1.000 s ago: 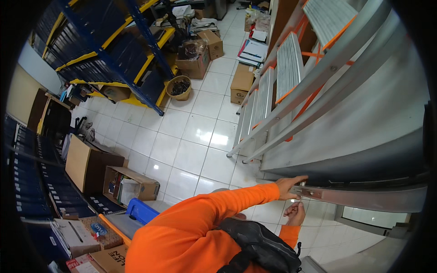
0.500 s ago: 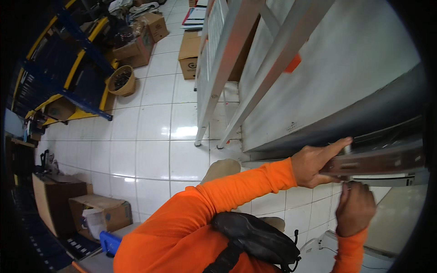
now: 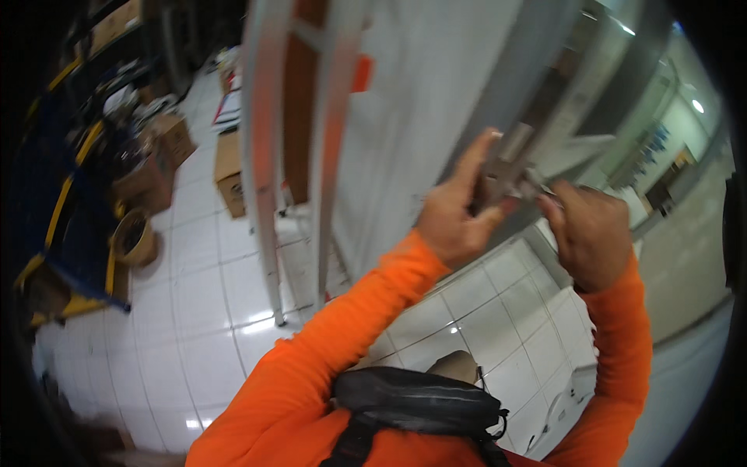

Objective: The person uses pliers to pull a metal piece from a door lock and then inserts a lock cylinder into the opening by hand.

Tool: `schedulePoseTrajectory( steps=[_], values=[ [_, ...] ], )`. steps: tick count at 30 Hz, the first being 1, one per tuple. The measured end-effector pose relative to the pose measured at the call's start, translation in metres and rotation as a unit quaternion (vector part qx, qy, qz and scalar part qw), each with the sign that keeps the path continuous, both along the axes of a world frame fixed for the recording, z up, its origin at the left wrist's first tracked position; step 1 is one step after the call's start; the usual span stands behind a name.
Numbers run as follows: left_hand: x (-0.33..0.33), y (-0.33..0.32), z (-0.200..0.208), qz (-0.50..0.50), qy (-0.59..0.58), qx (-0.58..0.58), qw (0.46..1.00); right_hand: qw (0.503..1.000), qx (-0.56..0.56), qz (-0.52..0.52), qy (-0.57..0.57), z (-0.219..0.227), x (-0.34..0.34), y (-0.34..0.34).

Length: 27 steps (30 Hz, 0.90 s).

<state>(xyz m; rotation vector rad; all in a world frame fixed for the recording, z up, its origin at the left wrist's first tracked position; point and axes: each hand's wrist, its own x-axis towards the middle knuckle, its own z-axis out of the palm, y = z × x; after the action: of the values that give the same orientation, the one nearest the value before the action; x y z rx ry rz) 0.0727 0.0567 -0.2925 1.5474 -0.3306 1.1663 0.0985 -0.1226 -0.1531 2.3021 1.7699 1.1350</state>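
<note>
At right of centre, both hands work at the edge of a metal door, around a small silver fitting that looks like part of a lock. My left hand grips this edge from the left, index finger pointing up along it and thumb reaching toward the fitting. On the other side, my right hand is closed, its thumb and bent fingers against the fitting's right end. Motion blur and the fingers hide the exact shape of what it holds.
An aluminium ladder stands to the left of the door. Farther left are a cardboard box, a round basket and a blue and yellow shelf rack. A black waist bag hangs at my front.
The view has turned, so the ladder and boxes appear farther left and the door edge steeper. Both hands show higher in the picture, and my right hand is now beside the fitting rather than below.
</note>
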Motion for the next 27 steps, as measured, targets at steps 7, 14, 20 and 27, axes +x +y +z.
schedulePoseTrajectory(
  steps=[7,14,20,27],
  values=[
    [-0.001,-0.008,0.002,-0.025,0.001,-0.018,1.0,0.999,0.024,0.0,-0.045,-0.003,0.003,-0.004],
    [0.007,-0.01,0.004,-0.027,-0.045,-0.023,0.998,0.998,0.05,0.014,-0.048,-0.008,0.008,-0.008],
    [-0.005,-0.021,0.005,-0.013,-0.006,-0.037,0.999,0.996,0.076,0.036,0.018,-0.019,0.014,-0.008],
    [0.001,-0.029,0.0,-0.016,-0.047,-0.047,0.998,0.994,0.093,0.01,0.057,-0.018,0.002,-0.017]
  ],
)
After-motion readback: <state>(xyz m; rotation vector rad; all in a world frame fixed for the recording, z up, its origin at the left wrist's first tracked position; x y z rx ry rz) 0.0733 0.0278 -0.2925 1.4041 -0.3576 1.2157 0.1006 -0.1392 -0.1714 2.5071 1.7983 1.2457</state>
